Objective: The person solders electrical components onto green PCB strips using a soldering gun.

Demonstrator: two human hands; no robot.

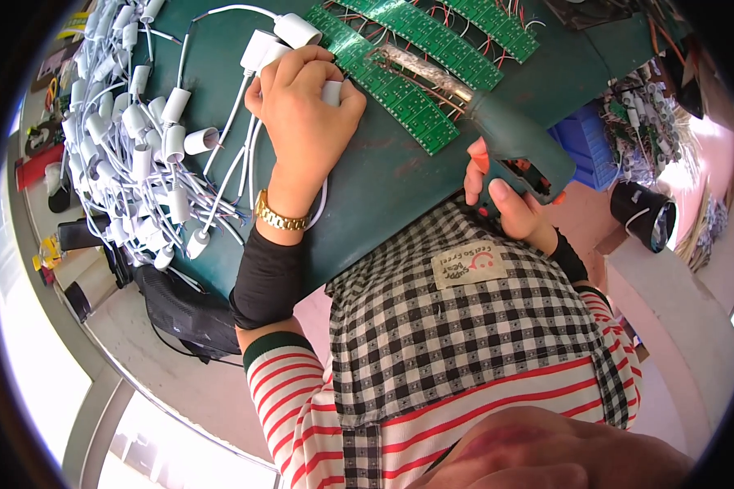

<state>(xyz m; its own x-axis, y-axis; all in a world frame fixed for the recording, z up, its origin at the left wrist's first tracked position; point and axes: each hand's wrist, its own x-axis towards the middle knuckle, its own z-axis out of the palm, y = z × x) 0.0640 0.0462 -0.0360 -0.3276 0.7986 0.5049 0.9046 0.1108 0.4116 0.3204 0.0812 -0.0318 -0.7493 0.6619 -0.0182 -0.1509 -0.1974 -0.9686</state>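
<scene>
My left hand (308,114), with a gold watch at the wrist, is closed around white cylindrical cable sockets; one white socket (331,93) shows between its thumb and fingers. Other sockets (297,31) stick out beyond the knuckles, and their white cables (245,147) trail down beside the wrist. In my right hand (510,204) is the handle of a dark green soldering gun (518,134). Its metal barrel (424,69) points up and left across a strip of green circuit boards (408,110). The barrel's tip lies near the left hand; whether it touches a board I cannot tell.
A big tangled heap of white sockets with cables (139,147) covers the left of the green table (367,187). More circuit board strips (424,37) with red and white wires lie at the far side. A blue bin (583,147) stands at the right, beside a black container (644,213).
</scene>
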